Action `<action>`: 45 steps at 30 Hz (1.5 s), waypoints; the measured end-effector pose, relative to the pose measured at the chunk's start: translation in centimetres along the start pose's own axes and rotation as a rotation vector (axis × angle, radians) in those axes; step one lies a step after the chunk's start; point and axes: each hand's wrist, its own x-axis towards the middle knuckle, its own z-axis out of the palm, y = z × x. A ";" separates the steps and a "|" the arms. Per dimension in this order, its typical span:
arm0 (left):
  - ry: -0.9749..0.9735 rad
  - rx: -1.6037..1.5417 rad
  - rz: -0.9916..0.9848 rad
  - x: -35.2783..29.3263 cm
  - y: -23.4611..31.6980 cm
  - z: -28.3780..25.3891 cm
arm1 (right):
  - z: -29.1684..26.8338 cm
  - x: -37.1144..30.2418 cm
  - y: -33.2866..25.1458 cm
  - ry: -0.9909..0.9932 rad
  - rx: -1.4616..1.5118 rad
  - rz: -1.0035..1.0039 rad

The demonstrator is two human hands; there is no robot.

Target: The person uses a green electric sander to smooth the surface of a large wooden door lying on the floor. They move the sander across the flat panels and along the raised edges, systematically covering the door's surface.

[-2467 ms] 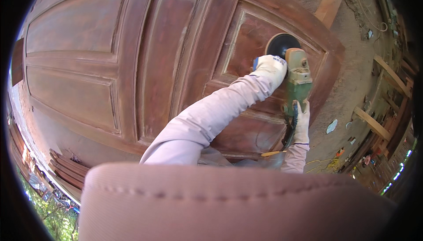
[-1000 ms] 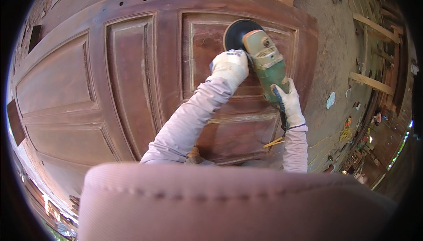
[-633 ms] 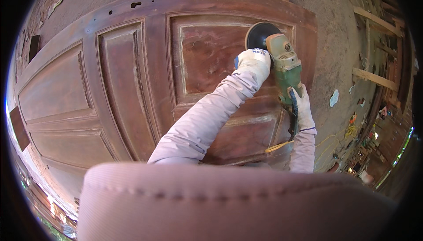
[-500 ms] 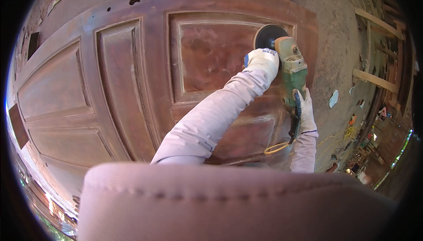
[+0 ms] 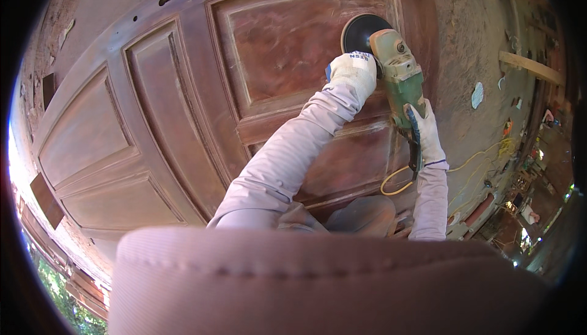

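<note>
A green and cream angle grinder [image 5: 405, 87] with a dark round disc [image 5: 362, 33] is in both my hands. My left hand [image 5: 354, 72], in a white glove with a blue patch, is closed near the tool's head, apparently on its side handle, which is mostly hidden. My right hand [image 5: 428, 133], also gloved, wraps the rear grip. The disc is over the upper right panel of a reddish-brown wooden door [image 5: 226, 90] that lies flat beneath me. Pale, scuffed lines run along the panel's moulding. Whether the disc touches the wood, I cannot tell.
A yellow power cord [image 5: 394, 192] loops from the grinder's rear and trails right over the ground. Wooden boards [image 5: 532, 67] lie at the far right. A pale scrap [image 5: 477, 95] rests on the dirt beside the door. My bent knee [image 5: 362, 215] is at the door's near edge.
The view has shifted, so the door sits higher and more tilted. The grinder remains over the same panel, its disc now slightly farther from the panel's far edge. Both hands keep their hold.
</note>
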 end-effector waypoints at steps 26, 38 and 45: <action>0.275 -0.033 -0.164 -8.3 -9.4 2.1 | 7.0 -3.7 -4.4 -0.184 -0.350 -0.133; 0.182 -0.058 0.058 -2.1 -0.8 4.1 | -1.2 -1.0 0.0 -0.091 -0.078 0.003; 0.173 -0.082 0.033 1.1 0.5 -0.4 | -2.4 6.3 -2.5 -0.101 -0.144 -0.061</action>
